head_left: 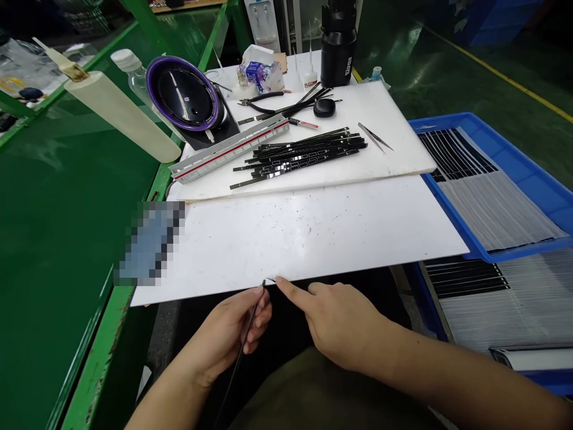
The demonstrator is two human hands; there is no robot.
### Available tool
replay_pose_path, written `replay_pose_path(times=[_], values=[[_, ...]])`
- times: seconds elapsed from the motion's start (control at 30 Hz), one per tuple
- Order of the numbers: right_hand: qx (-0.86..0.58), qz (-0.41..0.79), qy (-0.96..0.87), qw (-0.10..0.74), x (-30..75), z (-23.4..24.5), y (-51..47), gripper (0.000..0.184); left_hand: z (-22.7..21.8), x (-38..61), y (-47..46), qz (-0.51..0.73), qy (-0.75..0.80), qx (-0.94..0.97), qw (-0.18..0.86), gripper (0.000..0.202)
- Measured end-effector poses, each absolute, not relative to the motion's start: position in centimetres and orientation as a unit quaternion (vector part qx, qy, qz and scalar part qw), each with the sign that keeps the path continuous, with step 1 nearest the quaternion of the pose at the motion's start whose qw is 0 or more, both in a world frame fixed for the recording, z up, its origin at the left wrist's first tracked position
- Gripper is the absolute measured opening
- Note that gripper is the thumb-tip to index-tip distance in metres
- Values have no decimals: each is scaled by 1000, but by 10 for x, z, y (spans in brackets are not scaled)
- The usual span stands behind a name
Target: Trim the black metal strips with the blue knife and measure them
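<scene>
Close to the front edge of the white board, my left hand pinches a thin black strip between thumb and fingers. The strip's upper end pokes out above the thumb, and its lower part hangs down toward my lap. My right hand is at the right of it, index finger stretched toward the strip's end and the other fingers curled. A small dark pointed sliver shows at that fingertip; what it belongs to is hidden. Farther back, a pile of similar black strips lies on a white foam slab.
On the slab are tweezers, a scale ruler, pliers and a black oval case. Behind stand a purple-rimmed fan and a black bottle. Blue trays with stacked strips are at the right, a green rail left.
</scene>
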State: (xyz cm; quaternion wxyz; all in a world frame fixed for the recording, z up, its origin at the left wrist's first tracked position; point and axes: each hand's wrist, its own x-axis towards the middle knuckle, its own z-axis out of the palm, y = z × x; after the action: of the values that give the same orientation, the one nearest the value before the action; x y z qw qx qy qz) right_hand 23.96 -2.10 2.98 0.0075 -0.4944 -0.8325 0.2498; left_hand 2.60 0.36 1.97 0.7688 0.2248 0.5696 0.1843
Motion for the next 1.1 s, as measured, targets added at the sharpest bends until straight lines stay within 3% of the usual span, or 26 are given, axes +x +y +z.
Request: replay_pose_path(times=[0.67,0.93,1.1], values=[[-498,223,-838,-19,230,31,-21,78,30,28,-1,163,587,280,742,36],[-505,318,-788,150,256,31,-13,70,45,32,-5,221,581,278,732,41],[-504,237,-780,284,281,34,13,70,46,30,1,233,544,210,778,35]])
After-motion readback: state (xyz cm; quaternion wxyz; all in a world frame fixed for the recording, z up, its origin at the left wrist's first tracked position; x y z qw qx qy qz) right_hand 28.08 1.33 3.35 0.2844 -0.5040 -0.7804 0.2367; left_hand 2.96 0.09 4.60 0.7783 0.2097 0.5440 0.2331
